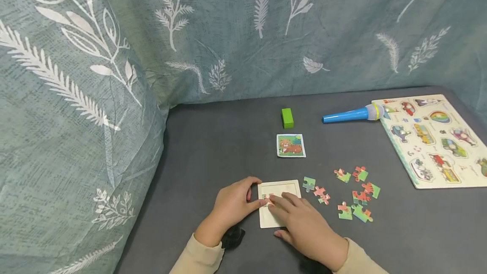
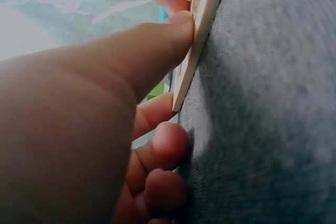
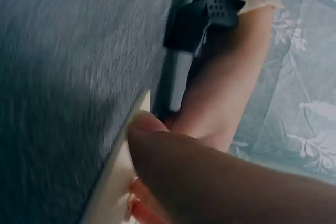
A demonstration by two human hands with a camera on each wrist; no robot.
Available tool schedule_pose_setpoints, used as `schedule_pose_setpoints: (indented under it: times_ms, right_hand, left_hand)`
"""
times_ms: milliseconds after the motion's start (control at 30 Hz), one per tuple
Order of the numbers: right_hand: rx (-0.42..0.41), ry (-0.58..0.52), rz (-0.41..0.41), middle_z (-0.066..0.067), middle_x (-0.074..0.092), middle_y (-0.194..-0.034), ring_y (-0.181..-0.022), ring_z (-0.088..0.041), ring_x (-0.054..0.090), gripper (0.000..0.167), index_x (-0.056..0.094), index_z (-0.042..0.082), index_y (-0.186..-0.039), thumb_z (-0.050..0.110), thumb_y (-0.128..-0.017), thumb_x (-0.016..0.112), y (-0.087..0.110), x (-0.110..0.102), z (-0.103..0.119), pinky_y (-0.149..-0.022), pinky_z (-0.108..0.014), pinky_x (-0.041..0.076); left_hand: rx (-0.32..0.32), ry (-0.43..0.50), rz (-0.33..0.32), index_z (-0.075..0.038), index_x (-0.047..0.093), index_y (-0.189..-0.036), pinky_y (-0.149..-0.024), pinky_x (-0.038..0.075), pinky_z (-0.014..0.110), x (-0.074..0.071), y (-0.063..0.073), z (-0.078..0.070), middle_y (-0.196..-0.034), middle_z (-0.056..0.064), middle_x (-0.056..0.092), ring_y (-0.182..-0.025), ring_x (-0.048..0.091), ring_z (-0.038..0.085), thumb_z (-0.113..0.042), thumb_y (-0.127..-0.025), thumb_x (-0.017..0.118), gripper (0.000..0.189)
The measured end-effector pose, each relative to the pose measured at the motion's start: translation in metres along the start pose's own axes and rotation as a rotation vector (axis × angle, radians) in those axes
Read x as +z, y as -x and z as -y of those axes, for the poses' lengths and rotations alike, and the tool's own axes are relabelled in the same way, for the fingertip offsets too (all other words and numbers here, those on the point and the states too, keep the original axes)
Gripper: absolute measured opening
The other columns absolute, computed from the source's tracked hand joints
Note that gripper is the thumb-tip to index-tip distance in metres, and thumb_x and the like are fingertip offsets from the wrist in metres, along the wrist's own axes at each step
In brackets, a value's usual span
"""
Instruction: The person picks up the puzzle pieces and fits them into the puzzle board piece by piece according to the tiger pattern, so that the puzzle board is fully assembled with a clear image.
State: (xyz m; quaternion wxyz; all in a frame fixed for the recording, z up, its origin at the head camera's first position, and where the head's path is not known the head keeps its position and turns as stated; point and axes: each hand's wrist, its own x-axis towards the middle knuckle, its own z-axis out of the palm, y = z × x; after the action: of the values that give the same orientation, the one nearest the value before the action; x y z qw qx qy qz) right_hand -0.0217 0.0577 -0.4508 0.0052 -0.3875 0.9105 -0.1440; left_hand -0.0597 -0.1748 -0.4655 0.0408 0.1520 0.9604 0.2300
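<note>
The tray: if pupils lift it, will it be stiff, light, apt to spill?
Probably stiff: the tray has a straight-looking edge in the left wrist view. Likely light, since it looks thin there. Tilted, it might spill the piece or pieces inside, which seem to fill only part of it.

Play corner, perhaps at home: leaf-print curtain [image 1: 236, 64] hanging behind dark table [image 1: 213, 143]; picture board [image 1: 437, 147], jigsaw pieces [image 1: 360, 197], toy microphone [image 1: 347, 116] lying on table.

I see a small, pale, square wooden tray [image 1: 272, 222] lying on the dark table [image 1: 213, 147]. Inside, over on its left side, is one orange-red puzzle piece [image 1: 268, 196], partly hidden from me.
</note>
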Motion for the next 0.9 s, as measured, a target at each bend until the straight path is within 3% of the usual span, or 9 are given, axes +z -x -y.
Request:
schedule_pose_setpoints:
  times_ms: [100, 167, 300, 400, 500, 600, 767, 900]
  right_hand:
    - [-0.033, -0.03, -0.026, -0.006, 0.057, -0.15, -0.136, -0.034, 0.053, 0.055, 0.067, 0.012, -0.14, 0.034, -0.092, 0.083, -0.001, -0.004, -0.006, -0.103, -0.052, 0.048]
    - [-0.015, -0.031, -0.104, -0.007, 0.062, -0.143, -0.13, -0.033, 0.058, 0.051, 0.07, 0.011, -0.135, 0.029, -0.089, 0.086, -0.002, -0.009, -0.016, -0.098, -0.053, 0.05]
    - [0.186, 0.015, -0.262, -0.012, 0.069, -0.128, -0.117, -0.036, 0.062, 0.049, 0.077, 0.006, -0.122, 0.021, -0.079, 0.095, -0.001, -0.018, -0.047, -0.093, -0.056, 0.05]
    - [0.324, 0.027, -0.261, -0.015, 0.069, -0.127, -0.116, -0.038, 0.061, 0.049, 0.079, 0.003, -0.116, 0.021, -0.074, 0.098, 0.005, -0.018, -0.063, -0.091, -0.058, 0.05]
    - [0.321, 0.01, -0.244, -0.015, 0.07, -0.127, -0.116, -0.039, 0.061, 0.045, 0.081, 0.004, -0.111, 0.021, -0.073, 0.098, 0.007, -0.016, -0.071, -0.09, -0.057, 0.051]
    - [0.297, -0.037, -0.288, -0.011, 0.072, -0.115, -0.105, -0.034, 0.063, 0.039, 0.081, 0.007, -0.103, 0.014, -0.069, 0.1, 0.006, -0.014, -0.073, -0.088, -0.051, 0.051]
    - [0.317, -0.25, -0.305, 0.004, 0.066, -0.089, -0.078, -0.013, 0.058, 0.03, 0.078, 0.014, -0.094, 0.0, -0.074, 0.094, -0.002, -0.019, -0.069, -0.07, -0.032, 0.051]
    - [0.339, -0.484, -0.255, 0.006, 0.065, -0.088, -0.075, -0.008, 0.06, 0.024, 0.077, 0.013, -0.096, -0.004, -0.082, 0.087, -0.01, -0.019, -0.062, -0.067, -0.028, 0.054]
  left_hand:
    - [-0.007, -0.002, -0.007, -0.017, 0.069, -0.129, -0.05, 0.033, 0.025, 0.001, -0.001, -0.002, -0.071, -0.013, 0.045, -0.053, 0.036, 0.003, -0.049, -0.09, 0.082, 0.052]
    - [-0.013, -0.001, -0.014, -0.018, 0.069, -0.128, -0.05, 0.034, 0.025, 0.001, -0.002, -0.002, -0.071, -0.013, 0.045, -0.053, 0.037, 0.003, -0.048, -0.089, 0.083, 0.051]
    - [-0.038, -0.001, -0.015, -0.019, 0.069, -0.128, -0.05, 0.033, 0.026, 0.003, -0.003, -0.004, -0.07, -0.012, 0.046, -0.053, 0.037, 0.004, -0.049, -0.09, 0.083, 0.05]
    - [-0.043, -0.012, -0.007, -0.02, 0.069, -0.129, -0.049, 0.031, 0.026, 0.005, -0.003, -0.006, -0.07, -0.011, 0.045, -0.053, 0.037, 0.005, -0.05, -0.089, 0.083, 0.052]
    - [-0.035, -0.024, -0.012, -0.021, 0.07, -0.129, -0.05, 0.031, 0.026, 0.005, -0.002, -0.006, -0.07, -0.011, 0.045, -0.054, 0.037, 0.004, -0.05, -0.086, 0.085, 0.054]
    - [-0.026, -0.013, -0.023, -0.023, 0.071, -0.128, -0.05, 0.031, 0.026, 0.005, -0.002, -0.006, -0.071, -0.011, 0.044, -0.056, 0.037, 0.004, -0.049, -0.085, 0.087, 0.053]
    - [0.02, 0.003, -0.035, -0.026, 0.071, -0.126, -0.051, 0.03, 0.025, 0.005, 0.0, -0.003, -0.075, -0.011, 0.043, -0.056, 0.034, 0.005, -0.045, -0.086, 0.086, 0.047]
    - [0.089, -0.002, -0.054, -0.029, 0.076, -0.116, -0.053, 0.031, 0.024, 0.006, 0.001, -0.001, -0.079, -0.01, 0.041, -0.055, 0.032, 0.006, -0.041, -0.085, 0.087, 0.035]
